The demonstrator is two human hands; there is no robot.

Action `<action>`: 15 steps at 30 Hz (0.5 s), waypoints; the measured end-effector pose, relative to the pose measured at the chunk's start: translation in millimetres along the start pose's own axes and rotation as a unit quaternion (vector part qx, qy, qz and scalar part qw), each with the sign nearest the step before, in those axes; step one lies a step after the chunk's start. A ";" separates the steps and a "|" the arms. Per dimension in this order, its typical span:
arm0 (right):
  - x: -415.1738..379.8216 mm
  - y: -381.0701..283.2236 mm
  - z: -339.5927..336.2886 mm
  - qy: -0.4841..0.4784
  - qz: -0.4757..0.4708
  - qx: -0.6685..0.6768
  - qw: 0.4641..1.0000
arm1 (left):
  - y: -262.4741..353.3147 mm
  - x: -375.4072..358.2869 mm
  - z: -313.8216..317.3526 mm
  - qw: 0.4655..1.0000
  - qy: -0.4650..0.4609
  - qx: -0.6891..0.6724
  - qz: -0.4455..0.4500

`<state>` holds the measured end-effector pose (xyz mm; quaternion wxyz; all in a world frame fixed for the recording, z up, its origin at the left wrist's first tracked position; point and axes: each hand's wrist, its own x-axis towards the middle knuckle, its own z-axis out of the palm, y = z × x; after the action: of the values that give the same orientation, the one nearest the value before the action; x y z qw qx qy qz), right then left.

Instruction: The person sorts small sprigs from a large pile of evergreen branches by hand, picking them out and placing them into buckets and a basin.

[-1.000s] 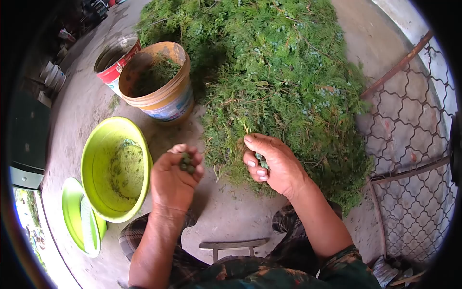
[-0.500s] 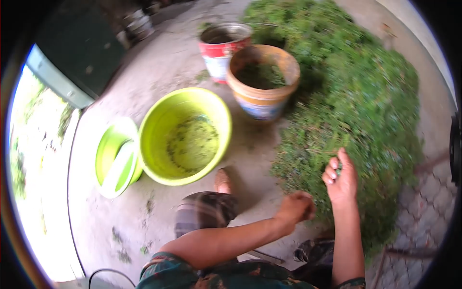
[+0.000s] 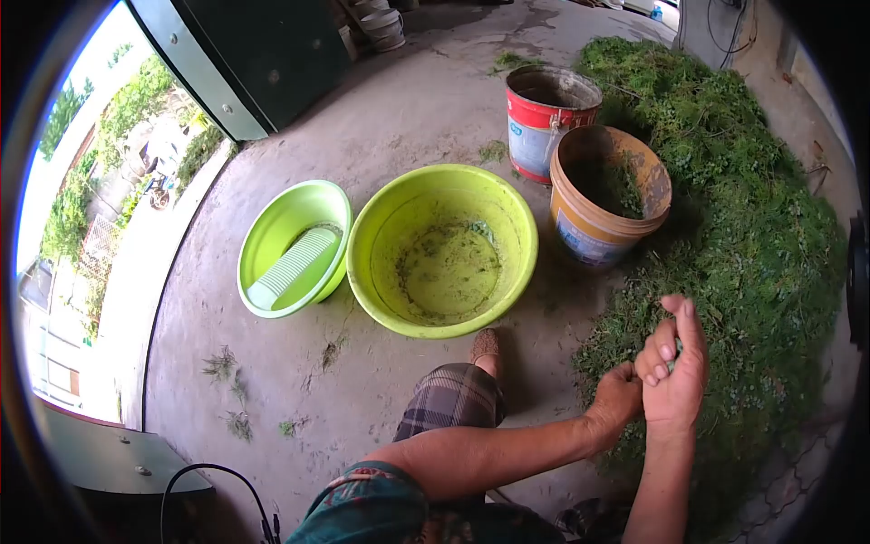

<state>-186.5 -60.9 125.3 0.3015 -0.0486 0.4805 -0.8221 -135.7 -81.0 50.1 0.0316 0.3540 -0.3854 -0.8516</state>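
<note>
My right hand (image 3: pixel 675 367) is raised over the near edge of a big heap of green leafy cuttings (image 3: pixel 743 245). Its fingers curl towards the palm around small blue-green berries, and a bit of them shows between the fingers. My left hand (image 3: pixel 618 399) meets it at the heel of the palm, with its fingers closed; whatever they hold is hidden. Left of the heap, an orange-rimmed bucket (image 3: pixel 594 238) with some green sprigs inside stands beside a red and white bucket (image 3: pixel 535 145). A large yellow-green basin (image 3: pixel 444 272) has small dark bits and berries on its bottom.
A lighter green basin (image 3: pixel 258 227) with a ribbed washboard (image 3: pixel 294 267) touches the large basin's left side. Loose sprigs (image 3: pixel 219 364) lie on the concrete floor. A dark green door (image 3: pixel 263 54) is at the upper left, and my foot (image 3: pixel 486 349) is below the large basin.
The view has swung, so the basins and buckets appear further right. My left hand has come up against my right hand; before, there was a gap between them.
</note>
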 end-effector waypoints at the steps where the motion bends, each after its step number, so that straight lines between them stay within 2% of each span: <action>1: 10.0 13.9 -38.3 0.058 0.013 0.033 0.998 | -3.1 8.1 -6.4 0.999 -0.006 0.022 0.045; 3: 13.3 41.2 -90.7 0.172 0.061 0.099 0.978 | -10.9 17.6 -12.2 0.997 -0.003 0.024 0.079; 4: 14.9 61.7 -117.7 0.178 0.080 0.124 0.973 | -16.6 19.8 -11.0 0.997 -0.011 0.024 0.077; 5: 10.5 75.3 -130.3 0.200 0.110 0.126 0.965 | -23.1 20.2 -9.7 0.985 -0.002 0.070 0.159; 6: 14.7 107.8 -164.8 0.091 0.085 0.099 0.987 | -25.8 19.9 -8.6 0.964 0.009 0.115 0.240; 7: 20.0 129.6 -191.6 -0.021 0.061 0.069 0.996 | -22.6 19.0 -7.7 0.964 0.004 0.115 0.240; 9: 1.7 125.9 -174.2 -0.010 0.068 0.097 0.993 | -13.6 11.9 -5.2 0.900 0.050 0.246 0.357; 10: 1.2 125.0 -145.7 -0.003 0.077 0.124 0.989 | -11.6 6.6 -2.9 0.902 0.044 0.244 0.353; 12: -5.8 120.6 -114.5 0.008 0.095 0.177 0.980 | -9.6 -1.3 1.5 0.842 0.101 0.423 0.320; 13: -2.9 113.9 -104.4 0.012 0.104 0.204 0.973 | -22.5 2.5 7.8 0.844 0.097 0.421 0.318; 15: -16.4 110.9 -89.4 0.024 0.119 0.259 0.958 | -56.8 15.4 21.3 0.680 0.354 0.549 0.333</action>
<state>-156.4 -23.5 -9.8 0.3878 0.1085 0.2606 -0.8775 -148.2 -32.8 12.3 0.2475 0.4310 -0.8362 -0.2319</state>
